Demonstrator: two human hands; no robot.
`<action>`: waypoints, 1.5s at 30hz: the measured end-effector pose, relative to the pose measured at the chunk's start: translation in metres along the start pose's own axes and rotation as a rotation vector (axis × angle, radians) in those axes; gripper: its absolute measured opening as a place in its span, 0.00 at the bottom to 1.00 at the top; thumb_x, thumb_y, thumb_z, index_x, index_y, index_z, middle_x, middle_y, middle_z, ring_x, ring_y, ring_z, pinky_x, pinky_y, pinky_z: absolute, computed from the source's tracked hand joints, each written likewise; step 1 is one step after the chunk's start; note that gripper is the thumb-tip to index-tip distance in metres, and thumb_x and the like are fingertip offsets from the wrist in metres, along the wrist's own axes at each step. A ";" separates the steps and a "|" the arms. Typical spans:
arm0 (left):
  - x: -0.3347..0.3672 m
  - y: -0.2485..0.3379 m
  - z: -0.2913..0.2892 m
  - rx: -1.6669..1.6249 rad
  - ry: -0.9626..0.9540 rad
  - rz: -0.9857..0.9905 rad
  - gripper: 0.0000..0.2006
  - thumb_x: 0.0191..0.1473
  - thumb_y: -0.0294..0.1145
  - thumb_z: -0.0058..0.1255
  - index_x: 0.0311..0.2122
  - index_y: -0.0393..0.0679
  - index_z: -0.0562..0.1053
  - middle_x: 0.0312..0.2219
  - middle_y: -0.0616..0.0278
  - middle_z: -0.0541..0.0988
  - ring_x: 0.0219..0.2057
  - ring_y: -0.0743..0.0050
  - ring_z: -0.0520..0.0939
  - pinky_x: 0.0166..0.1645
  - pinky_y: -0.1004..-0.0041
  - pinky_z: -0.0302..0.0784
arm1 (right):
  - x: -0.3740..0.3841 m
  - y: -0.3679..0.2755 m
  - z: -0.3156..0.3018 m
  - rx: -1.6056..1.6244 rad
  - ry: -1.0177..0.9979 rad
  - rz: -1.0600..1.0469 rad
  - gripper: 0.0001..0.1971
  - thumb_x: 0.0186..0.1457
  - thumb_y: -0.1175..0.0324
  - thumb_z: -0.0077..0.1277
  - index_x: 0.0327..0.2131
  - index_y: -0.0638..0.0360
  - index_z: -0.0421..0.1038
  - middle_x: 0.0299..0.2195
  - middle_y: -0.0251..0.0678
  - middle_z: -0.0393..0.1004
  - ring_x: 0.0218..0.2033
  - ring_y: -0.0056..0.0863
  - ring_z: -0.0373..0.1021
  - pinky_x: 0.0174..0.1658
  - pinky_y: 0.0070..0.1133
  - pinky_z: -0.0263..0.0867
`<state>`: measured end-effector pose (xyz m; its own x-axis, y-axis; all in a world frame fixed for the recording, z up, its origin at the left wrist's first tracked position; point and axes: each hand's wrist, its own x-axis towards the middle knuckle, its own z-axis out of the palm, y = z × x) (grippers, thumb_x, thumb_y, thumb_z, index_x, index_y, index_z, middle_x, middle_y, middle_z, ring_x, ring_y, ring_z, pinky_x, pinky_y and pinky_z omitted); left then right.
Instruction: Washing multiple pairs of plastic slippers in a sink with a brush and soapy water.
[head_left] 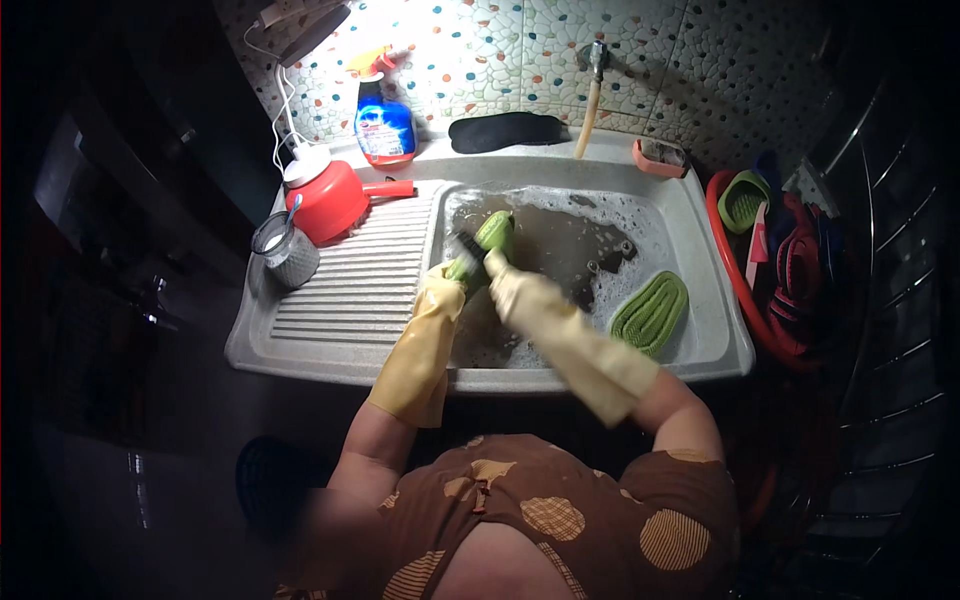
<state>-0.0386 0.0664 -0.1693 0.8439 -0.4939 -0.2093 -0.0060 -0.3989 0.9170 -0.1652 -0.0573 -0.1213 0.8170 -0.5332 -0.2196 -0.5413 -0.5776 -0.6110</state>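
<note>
Both my hands wear long cream-yellow rubber gloves and meet over the left half of the sink basin. My left hand point(443, 285) is closed on the near end of a green shoe point(495, 231), held tilted above the murky, soapy water point(555, 240). In my right hand point(507, 280), smeared by motion, is a small dark scrub brush point(469, 245), pressed against or just over the shoe. Its fingers are wrapped around the handle, which the glove mostly hides. A second green shoe point(650, 313), with a ridged, woven-looking surface, lies at the basin's right side.
Left of the basin, the ribbed drainboard point(345, 300) bears a red long-handled vessel point(328, 200) and a glass jar point(290, 255). Along the back ledge are a blue spray bottle point(385, 130), black insole point(507, 131), tap point(597, 62) and pink soap dish point(660, 157). A red tub point(728, 250) stands right.
</note>
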 end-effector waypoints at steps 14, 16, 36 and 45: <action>-0.001 0.008 -0.006 -0.277 -0.060 -0.322 0.18 0.49 0.21 0.48 0.48 0.40 0.71 0.36 0.54 0.78 0.31 0.56 0.81 0.26 0.59 0.82 | 0.028 0.028 0.020 -0.002 0.033 -0.047 0.21 0.64 0.48 0.37 0.56 0.40 0.66 0.30 0.40 0.77 0.27 0.36 0.72 0.37 0.28 0.68; 0.001 0.005 -0.015 -0.429 -0.212 -0.396 0.17 0.48 0.23 0.50 0.46 0.41 0.69 0.37 0.50 0.78 0.31 0.50 0.82 0.31 0.56 0.80 | 0.026 0.008 0.006 -0.205 -0.048 0.053 0.23 0.62 0.51 0.35 0.61 0.28 0.56 0.41 0.46 0.75 0.37 0.44 0.75 0.45 0.32 0.70; -0.013 0.009 0.009 0.279 0.055 0.482 0.25 0.47 0.15 0.48 0.53 0.46 0.72 0.39 0.56 0.81 0.42 0.61 0.81 0.49 0.72 0.74 | 0.034 0.047 -0.011 0.823 0.244 0.052 0.28 0.55 0.46 0.50 0.52 0.56 0.69 0.24 0.35 0.72 0.17 0.20 0.65 0.19 0.19 0.59; -0.032 0.033 0.028 0.787 -0.132 1.271 0.28 0.45 0.23 0.53 0.55 0.50 0.69 0.51 0.57 0.76 0.60 0.48 0.66 0.65 0.54 0.54 | 0.073 0.097 -0.006 1.254 0.088 0.456 0.22 0.49 0.53 0.61 0.39 0.57 0.65 0.25 0.32 0.69 0.13 0.18 0.59 0.11 0.15 0.54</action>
<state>-0.0804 0.0474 -0.1415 0.0013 -0.8676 0.4973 -0.9931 0.0570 0.1021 -0.1592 -0.1556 -0.1919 0.5719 -0.5905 -0.5694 -0.1741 0.5909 -0.7877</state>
